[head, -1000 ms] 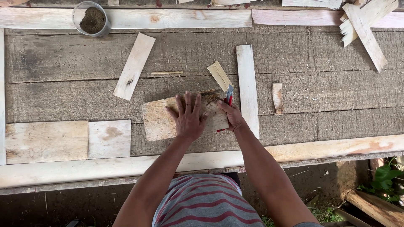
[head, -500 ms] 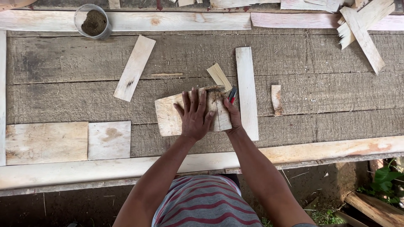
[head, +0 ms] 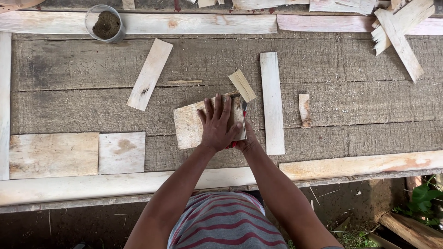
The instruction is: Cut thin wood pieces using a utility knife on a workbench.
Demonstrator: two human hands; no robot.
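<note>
Hands meet over a pale, roughly square thin wooden board (head: 191,124) lying flat on the weathered grey plank workbench (head: 69,106), seen from the head camera. The left hand (head: 217,127) lies open, fingers spread, pressing the board down. The right hand (head: 244,140) is closed around a red-handled blade (head: 244,108) set against the board's right edge. A small cut wood sliver (head: 242,85) rests just beyond the blade's tip. A long pale wooden slat (head: 272,101) lies just right of the hands, and a slanted slat (head: 150,74) lies to the upper left. A clear round container of dark powder (head: 105,23) stands at the far left edge.
</note>
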